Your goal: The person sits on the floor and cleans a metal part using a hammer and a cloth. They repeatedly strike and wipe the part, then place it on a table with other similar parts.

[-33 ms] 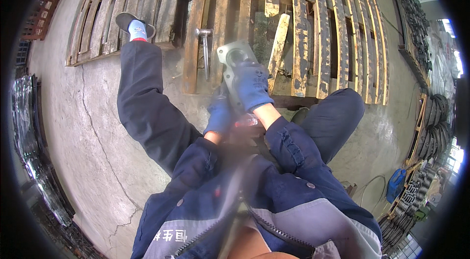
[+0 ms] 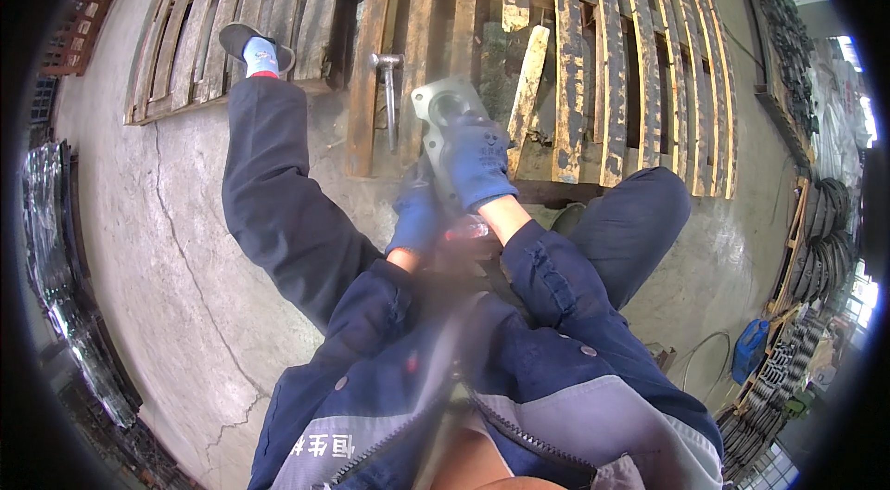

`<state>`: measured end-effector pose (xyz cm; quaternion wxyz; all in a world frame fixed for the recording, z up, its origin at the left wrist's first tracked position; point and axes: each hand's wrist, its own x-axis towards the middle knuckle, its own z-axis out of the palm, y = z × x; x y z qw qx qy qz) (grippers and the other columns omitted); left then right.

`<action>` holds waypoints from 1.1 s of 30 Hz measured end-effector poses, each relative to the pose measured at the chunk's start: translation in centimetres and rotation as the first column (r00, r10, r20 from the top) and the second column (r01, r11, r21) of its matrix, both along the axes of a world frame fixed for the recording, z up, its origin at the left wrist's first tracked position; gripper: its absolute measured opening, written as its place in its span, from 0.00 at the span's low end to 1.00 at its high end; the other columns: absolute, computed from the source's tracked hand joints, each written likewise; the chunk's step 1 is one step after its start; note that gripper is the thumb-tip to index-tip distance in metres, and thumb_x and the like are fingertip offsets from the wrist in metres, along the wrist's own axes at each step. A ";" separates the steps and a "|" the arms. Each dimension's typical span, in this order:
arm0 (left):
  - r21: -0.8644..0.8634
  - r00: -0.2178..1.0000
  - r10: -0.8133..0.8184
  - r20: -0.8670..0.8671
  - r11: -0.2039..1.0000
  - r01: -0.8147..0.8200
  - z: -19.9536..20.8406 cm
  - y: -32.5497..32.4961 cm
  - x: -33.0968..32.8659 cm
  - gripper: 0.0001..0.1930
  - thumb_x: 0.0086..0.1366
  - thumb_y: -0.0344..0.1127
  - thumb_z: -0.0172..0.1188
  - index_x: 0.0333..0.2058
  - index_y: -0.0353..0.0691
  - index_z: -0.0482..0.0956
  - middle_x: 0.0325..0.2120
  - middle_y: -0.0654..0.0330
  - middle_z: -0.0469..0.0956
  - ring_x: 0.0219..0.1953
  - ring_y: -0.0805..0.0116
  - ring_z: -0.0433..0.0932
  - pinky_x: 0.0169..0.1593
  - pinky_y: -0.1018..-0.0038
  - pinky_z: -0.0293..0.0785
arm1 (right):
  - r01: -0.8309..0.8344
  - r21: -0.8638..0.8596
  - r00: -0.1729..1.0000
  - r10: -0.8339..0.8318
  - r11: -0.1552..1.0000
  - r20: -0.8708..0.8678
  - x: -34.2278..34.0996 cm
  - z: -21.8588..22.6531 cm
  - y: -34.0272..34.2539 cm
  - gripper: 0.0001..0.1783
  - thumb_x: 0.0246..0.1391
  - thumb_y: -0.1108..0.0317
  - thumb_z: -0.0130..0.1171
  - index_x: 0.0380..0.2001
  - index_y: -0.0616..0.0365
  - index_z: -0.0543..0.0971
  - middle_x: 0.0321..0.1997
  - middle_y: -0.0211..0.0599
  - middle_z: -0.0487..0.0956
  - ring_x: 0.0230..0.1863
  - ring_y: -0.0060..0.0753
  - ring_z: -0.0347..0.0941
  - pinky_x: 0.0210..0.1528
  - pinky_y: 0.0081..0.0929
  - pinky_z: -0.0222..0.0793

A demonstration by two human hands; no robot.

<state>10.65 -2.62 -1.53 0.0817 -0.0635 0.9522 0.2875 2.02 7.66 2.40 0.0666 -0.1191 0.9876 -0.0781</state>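
Note:
Both my hands, in blue work gloves, are on a grey metal plate [image 2: 428, 105] with a large round opening and smaller holes near its edge. My right hand [image 2: 480, 161] lies across the plate's right side, its fingers curled over the surface. Along the lower left edge, my left hand [image 2: 414, 212] grips the plate, its fingertips partly hidden and blurred. A metal hammer [image 2: 389, 101] rests just left of the plate, on the slats of a wooden pallet. Below the plate, between my wrists, shows a small clear and red object [image 2: 465, 229] whose kind I cannot make out.
Weathered wooden pallets [image 2: 607, 63] spread ahead, with a loose broken slat [image 2: 528, 82] right of the plate. My legs straddle the work on a cracked concrete floor [image 2: 176, 305]. Stacked metal parts [image 2: 56, 277] line the left; dark coils [image 2: 825, 221] and a blue bag [image 2: 749, 351] stand right.

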 end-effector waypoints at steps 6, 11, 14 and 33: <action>0.129 0.983 0.056 0.173 0.989 -0.079 1.5 0.2 -0.5 0.38 0.48 0.28 0.57 0.62 0.33 0.60 0.55 0.41 0.68 0.58 0.46 0.68 0.63 0.65 0.67 | 0.008 -0.144 0.997 -0.020 0.990 -0.081 -0.4 0.6 -0.1 0.09 0.49 0.72 0.56 0.35 0.58 0.80 0.37 0.43 0.82 0.36 0.41 0.81 0.39 0.36 0.76; 0.154 0.977 0.047 0.207 0.985 -0.080 1.3 0.2 -0.7 0.40 0.48 0.29 0.60 0.62 0.33 0.60 0.54 0.42 0.69 0.57 0.47 0.70 0.62 0.65 0.67 | -0.102 -0.183 0.994 0.092 0.978 -0.060 -1.4 0.7 0.7 0.09 0.46 0.73 0.57 0.32 0.61 0.81 0.33 0.49 0.82 0.37 0.50 0.81 0.41 0.41 0.76; 0.119 0.994 0.041 0.105 0.991 -0.053 0.8 -0.1 -0.5 0.46 0.44 0.43 0.71 0.62 0.36 0.62 0.54 0.44 0.71 0.55 0.45 0.73 0.57 0.61 0.71 | -0.165 -0.206 0.986 0.156 0.965 -0.057 -1.8 0.4 1.2 0.10 0.44 0.73 0.57 0.32 0.62 0.81 0.33 0.51 0.82 0.38 0.54 0.81 0.42 0.45 0.76; 0.155 0.991 0.077 -0.111 0.986 -0.059 -4.3 -0.4 1.0 0.46 0.41 0.46 0.76 0.61 0.42 0.67 0.52 0.43 0.73 0.54 0.43 0.74 0.54 0.57 0.73 | 0.026 -0.146 0.994 -0.042 0.989 -0.105 -1.0 2.0 0.4 0.11 0.50 0.67 0.54 0.35 0.57 0.81 0.31 0.47 0.80 0.33 0.47 0.80 0.36 0.41 0.75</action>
